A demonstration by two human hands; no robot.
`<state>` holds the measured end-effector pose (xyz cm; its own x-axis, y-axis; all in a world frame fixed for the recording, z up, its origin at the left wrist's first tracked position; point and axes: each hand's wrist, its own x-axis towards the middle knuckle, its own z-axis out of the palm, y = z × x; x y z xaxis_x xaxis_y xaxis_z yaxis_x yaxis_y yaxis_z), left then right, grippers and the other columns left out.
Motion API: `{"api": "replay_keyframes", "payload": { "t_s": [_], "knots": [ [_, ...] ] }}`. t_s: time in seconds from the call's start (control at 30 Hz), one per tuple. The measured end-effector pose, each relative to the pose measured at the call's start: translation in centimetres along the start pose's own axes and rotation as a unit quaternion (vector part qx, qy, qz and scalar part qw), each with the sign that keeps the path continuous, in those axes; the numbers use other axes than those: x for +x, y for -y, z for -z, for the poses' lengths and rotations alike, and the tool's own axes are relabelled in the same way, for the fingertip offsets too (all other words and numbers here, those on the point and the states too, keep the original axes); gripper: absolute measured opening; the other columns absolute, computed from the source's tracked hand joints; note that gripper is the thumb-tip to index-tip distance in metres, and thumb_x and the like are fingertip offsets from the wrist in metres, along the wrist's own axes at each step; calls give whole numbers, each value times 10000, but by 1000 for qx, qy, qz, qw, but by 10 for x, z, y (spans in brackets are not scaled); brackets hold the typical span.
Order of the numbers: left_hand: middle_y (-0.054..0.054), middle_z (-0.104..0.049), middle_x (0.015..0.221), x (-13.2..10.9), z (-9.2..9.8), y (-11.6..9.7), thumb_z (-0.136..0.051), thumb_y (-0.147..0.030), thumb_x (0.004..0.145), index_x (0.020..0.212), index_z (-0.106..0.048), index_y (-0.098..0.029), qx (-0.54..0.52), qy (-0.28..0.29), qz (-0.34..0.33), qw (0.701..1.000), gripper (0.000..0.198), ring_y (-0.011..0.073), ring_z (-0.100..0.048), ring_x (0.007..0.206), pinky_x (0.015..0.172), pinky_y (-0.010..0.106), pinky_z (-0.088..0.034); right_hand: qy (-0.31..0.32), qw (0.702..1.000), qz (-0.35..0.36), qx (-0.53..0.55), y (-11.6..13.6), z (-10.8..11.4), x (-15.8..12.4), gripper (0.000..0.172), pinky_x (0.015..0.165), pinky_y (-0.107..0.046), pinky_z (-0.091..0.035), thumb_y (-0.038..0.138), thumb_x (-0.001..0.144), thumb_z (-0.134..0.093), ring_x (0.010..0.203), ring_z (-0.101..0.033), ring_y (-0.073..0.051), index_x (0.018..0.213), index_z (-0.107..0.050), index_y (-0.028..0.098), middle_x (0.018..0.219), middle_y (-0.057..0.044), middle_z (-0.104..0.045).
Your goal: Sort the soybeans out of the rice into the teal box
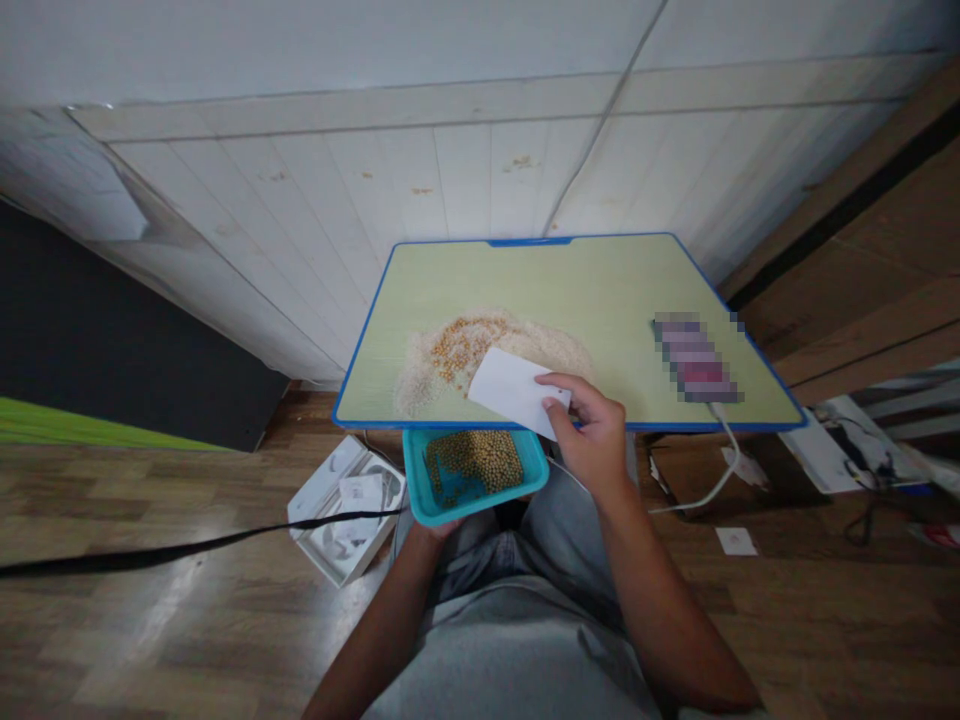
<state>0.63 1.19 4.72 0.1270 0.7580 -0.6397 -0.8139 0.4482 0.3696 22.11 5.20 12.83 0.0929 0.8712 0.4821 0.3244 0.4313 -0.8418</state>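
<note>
My right hand [591,425] pinches a white card [510,385] between thumb and fingers, tilted over the front of the pale green tabletop [585,275]. Around the card's far edge lies a spread heap of white rice grains [555,345], with orange-yellow corn kernels [454,345] mixed in on the left. Just below the table's front edge, a turquoise plastic basket [417,480] holds many round tan beans [495,460]. My left hand [442,530] supports the basket from underneath at its near side; most of the fingers are hidden by it.
A pixelated phone [696,358] with a white cable [724,470] lies on the table's right. An opened white box [349,515] sits on the floor at left, near a black strap [202,550]. Cardboard [862,270] stands at right, and a white wall [465,180] is behind.
</note>
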Motion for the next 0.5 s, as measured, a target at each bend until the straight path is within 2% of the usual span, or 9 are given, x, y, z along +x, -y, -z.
{"api": "replay_keyframes", "payload": {
  "t_s": [0.03,0.07,0.13,0.33,0.4,0.5],
  "knots": [
    [39,-842,1348,-1,4,0,-384,-575,1098,1160,-849,-272,-18,9,10,1000,559,323,-541,1568,1357,589,-342,-14,1000,-11,-3,-3,3,1,261,625,-286,-551,198,947,-669,702,-724,-173,1140,-833,260,1006,-22,-851],
    [47,-864,1282,-2,7,-1,-389,-602,1088,1102,-862,-273,-31,-18,5,999,577,345,-576,1536,1340,611,-368,-27,999,-21,-8,-6,5,3,254,599,-284,-529,209,947,-673,663,-693,-166,1141,-832,254,975,-22,-842],
    [51,-870,1263,-6,13,-2,-387,-625,1083,1061,-872,-283,-36,-31,10,999,593,354,-594,1519,1344,621,-356,-48,998,-32,-22,-11,11,6,249,601,-288,-518,222,945,-677,649,-662,-162,1142,-828,244,963,-24,-831],
    [51,-862,1293,-9,17,-3,-382,-651,1084,1072,-877,-297,-24,-24,1,999,609,357,-619,1492,1333,617,-378,-98,995,-35,-6,-7,12,11,230,632,-290,-554,249,957,-677,701,-698,-176,1143,-809,220,961,-40,-824],
    [56,-864,1285,-7,15,-2,-370,-651,1089,1099,-873,-285,-26,-19,0,999,622,350,-623,1487,1334,606,-380,-75,997,-27,11,-1,7,8,226,621,-283,-557,246,961,-681,685,-699,-169,1144,-813,225,952,-35,-827],
    [70,-849,1326,-4,9,-3,-354,-606,1108,1187,-848,-250,-28,-4,0,1000,615,317,-627,1483,1342,543,-387,6,1000,5,13,10,-4,2,236,631,-280,-571,213,964,-674,657,-700,-153,1140,-829,242,1000,-29,-850]
  ]
}}
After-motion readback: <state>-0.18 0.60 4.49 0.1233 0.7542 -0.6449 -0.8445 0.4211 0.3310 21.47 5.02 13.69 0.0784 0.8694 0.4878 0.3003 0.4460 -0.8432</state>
